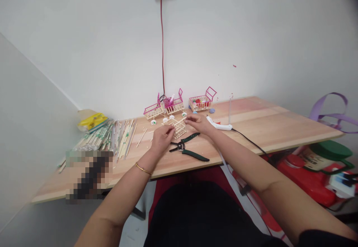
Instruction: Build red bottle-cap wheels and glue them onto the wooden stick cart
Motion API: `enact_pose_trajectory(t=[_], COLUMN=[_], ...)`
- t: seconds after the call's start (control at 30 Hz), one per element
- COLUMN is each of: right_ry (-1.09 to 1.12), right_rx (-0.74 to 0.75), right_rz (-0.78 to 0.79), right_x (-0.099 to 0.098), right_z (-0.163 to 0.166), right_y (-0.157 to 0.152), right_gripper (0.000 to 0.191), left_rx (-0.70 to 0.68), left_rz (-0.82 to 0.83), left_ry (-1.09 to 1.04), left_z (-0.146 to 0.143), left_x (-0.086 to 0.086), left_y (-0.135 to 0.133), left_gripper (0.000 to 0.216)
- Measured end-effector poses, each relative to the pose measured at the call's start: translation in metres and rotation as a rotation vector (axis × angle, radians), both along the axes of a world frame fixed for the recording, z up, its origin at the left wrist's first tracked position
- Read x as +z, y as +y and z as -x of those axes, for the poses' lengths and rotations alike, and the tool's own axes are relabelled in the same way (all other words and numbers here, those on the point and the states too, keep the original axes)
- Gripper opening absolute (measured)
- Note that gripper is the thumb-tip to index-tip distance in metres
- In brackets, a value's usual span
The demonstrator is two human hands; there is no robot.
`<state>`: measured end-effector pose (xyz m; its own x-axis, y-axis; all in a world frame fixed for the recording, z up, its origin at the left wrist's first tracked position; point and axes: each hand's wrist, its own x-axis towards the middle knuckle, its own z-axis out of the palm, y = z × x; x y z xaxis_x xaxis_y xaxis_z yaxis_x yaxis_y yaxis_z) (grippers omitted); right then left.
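Observation:
A small open frame of thin pale wooden sticks [180, 130] is on the table in front of me, between my two hands. My left hand [163, 138] is closed, its fingertips pinching the frame's left side. My right hand [198, 123] pinches the end of a thin stick at the frame's upper right; whether that stick is joined to the frame I cannot tell. Just below the frame lie wire strippers [192, 154] with dark green handles, their jaws toward my left wrist. To the right of my right hand is a white hot glue gun [222, 126].
Miniature shopping carts with pink handles, a left one [153, 112], a middle one [175, 105] and a filled one [200, 103], stand by the wall. Bundled sticks [102, 137] and a yellow packet [93, 121] lie left. The glue gun's black cord [248, 139] crosses the table's front edge.

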<state>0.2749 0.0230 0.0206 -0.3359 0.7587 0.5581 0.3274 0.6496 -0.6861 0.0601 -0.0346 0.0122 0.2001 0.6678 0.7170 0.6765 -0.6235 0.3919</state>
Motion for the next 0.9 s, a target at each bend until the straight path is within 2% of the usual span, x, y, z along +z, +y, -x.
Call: enact_pose_trajectory(t=[0.9], right_ry=[0.026], right_rx=[0.028], right_rz=[-0.016], right_x=[-0.0029], right_z=[-0.0013], right_y=[0.0037], right_gripper=[0.02], left_rx=[-0.019], left_rz=[-0.056], left_ry=[0.004], left_z=[-0.0003], left_x=[-0.0006], left_y=[0.0016], left_gripper=[0.012])
